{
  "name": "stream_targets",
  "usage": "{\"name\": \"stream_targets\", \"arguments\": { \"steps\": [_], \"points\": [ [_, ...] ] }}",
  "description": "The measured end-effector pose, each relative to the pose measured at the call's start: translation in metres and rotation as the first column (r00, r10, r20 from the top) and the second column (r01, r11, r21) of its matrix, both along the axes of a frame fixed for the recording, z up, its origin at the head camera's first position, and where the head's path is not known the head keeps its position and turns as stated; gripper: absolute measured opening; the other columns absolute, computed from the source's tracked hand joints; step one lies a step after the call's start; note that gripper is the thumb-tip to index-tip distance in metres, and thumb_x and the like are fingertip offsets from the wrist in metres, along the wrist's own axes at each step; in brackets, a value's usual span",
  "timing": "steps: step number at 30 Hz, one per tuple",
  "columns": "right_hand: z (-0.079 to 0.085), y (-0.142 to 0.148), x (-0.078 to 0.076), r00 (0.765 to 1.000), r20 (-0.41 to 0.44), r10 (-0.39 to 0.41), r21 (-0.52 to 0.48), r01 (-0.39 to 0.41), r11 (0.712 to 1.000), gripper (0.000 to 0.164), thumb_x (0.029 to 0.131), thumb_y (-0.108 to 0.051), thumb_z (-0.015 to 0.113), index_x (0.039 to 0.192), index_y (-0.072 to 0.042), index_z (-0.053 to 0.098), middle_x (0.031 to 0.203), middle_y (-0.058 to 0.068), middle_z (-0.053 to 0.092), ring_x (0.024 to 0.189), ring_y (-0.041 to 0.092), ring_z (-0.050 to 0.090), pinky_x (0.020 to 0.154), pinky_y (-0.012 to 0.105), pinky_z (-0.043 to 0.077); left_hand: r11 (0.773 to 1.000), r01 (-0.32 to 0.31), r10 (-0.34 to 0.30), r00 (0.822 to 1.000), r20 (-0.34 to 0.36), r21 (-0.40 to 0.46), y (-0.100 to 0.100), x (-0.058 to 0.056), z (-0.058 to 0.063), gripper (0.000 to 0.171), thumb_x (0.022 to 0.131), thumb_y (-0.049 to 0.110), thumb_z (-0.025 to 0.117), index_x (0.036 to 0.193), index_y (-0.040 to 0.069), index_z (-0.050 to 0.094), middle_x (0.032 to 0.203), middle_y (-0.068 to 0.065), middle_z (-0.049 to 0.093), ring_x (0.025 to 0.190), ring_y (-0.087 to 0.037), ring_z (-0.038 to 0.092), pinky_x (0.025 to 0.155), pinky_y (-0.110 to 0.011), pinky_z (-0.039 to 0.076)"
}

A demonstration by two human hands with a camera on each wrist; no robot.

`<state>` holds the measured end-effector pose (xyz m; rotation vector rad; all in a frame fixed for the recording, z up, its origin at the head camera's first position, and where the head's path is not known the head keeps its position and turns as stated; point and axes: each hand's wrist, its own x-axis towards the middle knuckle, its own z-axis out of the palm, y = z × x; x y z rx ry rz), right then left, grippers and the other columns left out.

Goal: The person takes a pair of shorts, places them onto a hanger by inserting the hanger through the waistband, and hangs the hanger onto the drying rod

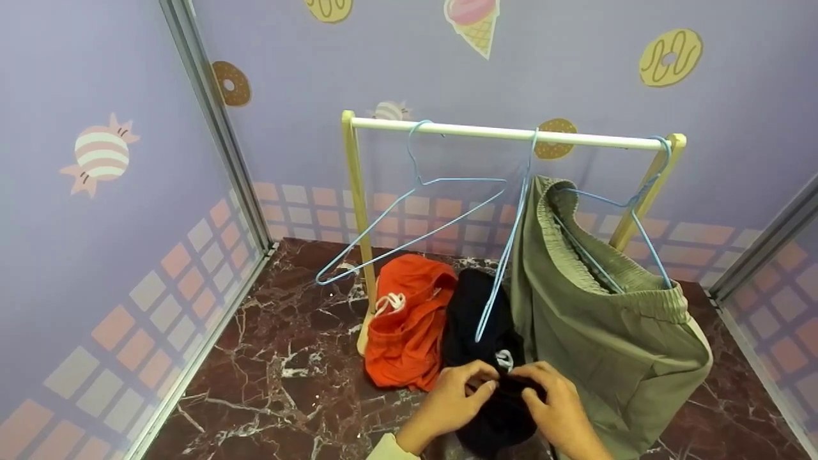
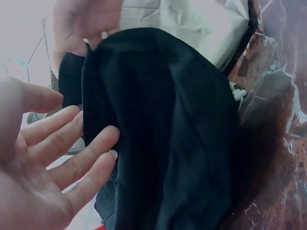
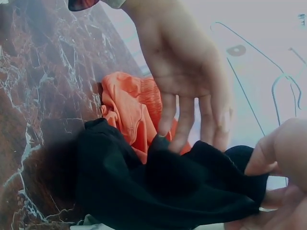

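Black shorts (image 1: 476, 306) with a white drawstring lie bunched on the floor, and their near end is raised between both hands. My left hand (image 1: 457, 396) touches the dark cloth; in the left wrist view its fingers (image 2: 93, 175) are spread and relaxed against the fabric, the thumb standing apart. At the opposite edge, my right hand (image 3: 283, 167) pinches the cloth between thumb and fingers. Red-orange shorts (image 1: 409, 319), also with a white drawstring, lie just left of the black ones. To the right, olive-green pants (image 1: 613, 345) hang from a blue hanger (image 1: 648, 236).
A small rack with a white rail (image 1: 498, 132) and wooden posts stands before the patterned wall (image 1: 575, 64). One bare blue hanger (image 1: 383, 211) hangs at left, another blue hanger (image 1: 511, 243) mid-rail above the black shorts. Dark red marble floor (image 1: 255, 370) spreads in front.
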<state>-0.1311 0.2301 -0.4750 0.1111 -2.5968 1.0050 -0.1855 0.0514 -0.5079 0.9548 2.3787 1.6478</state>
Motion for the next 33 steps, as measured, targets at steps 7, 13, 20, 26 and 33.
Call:
{"name": "stream_targets", "arguments": {
  "steps": [7, 13, 20, 26, 33],
  "points": [
    [0.008, -0.001, 0.001, 0.979, -0.203, -0.021, 0.033, 0.029, 0.999, 0.043, 0.064, 0.015, 0.068, 0.08, -0.025, 0.068, 0.089, -0.017, 0.06, 0.086, 0.003, 0.059, 0.079, 0.006, 0.038, 0.997, -0.05, 0.047, 0.998, -0.052, -0.061, 0.0, -0.003, -0.006, 0.012, 0.087, 0.022, 0.059, 0.096, 0.016, 0.064, 0.087, 0.007, 0.068, 0.073, 0.001, 0.059, 0.068, -0.022, 0.05],
    [0.016, 0.0, 0.004, 0.943, -0.33, 0.039, -0.026, -0.05, 0.998, 0.048, 0.059, 0.022, 0.07, 0.084, -0.02, 0.069, 0.094, -0.01, 0.06, 0.088, 0.004, 0.058, 0.081, 0.004, 0.038, 0.987, -0.148, 0.145, 0.988, -0.049, -0.056, 0.001, -0.005, -0.01, 0.011, 0.086, 0.023, 0.06, 0.095, 0.017, 0.061, 0.087, 0.006, 0.067, 0.069, 0.0, 0.059, 0.067, -0.022, 0.05],
    [0.024, 0.002, 0.007, 0.893, -0.45, 0.022, -0.058, -0.053, 0.997, 0.041, 0.059, 0.015, 0.076, 0.084, -0.015, 0.067, 0.092, -0.006, 0.062, 0.086, 0.004, 0.058, 0.08, 0.007, 0.041, 0.959, -0.258, 0.252, 0.966, -0.062, -0.115, -0.001, -0.007, -0.011, 0.014, 0.085, 0.028, 0.061, 0.096, 0.021, 0.059, 0.086, 0.008, 0.069, 0.066, 0.003, 0.057, 0.063, -0.018, 0.045],
    [0.032, 0.006, 0.011, 0.879, -0.475, -0.037, -0.115, -0.02, 0.993, 0.035, 0.062, 0.012, 0.076, 0.085, -0.012, 0.065, 0.09, -0.002, 0.063, 0.084, 0.004, 0.058, 0.075, 0.008, 0.041, 0.933, -0.317, 0.3, 0.946, -0.122, -0.167, -0.002, -0.007, -0.015, 0.014, 0.082, 0.032, 0.063, 0.095, 0.026, 0.059, 0.087, 0.012, 0.069, 0.071, -0.001, 0.062, 0.065, -0.022, 0.046],
    [0.039, 0.012, 0.015, 0.91, -0.385, -0.156, -0.215, 0.076, 0.974, 0.029, 0.065, 0.007, 0.076, 0.083, -0.009, 0.06, 0.085, 0.002, 0.064, 0.075, 0.0, 0.059, 0.069, 0.008, 0.043, 0.9, -0.39, 0.358, 0.916, -0.182, -0.193, -0.006, -0.008, -0.021, 0.013, 0.081, 0.034, 0.064, 0.091, 0.026, 0.061, 0.086, 0.011, 0.068, 0.078, -0.015, 0.065, 0.064, -0.029, 0.047]
  ]
}}
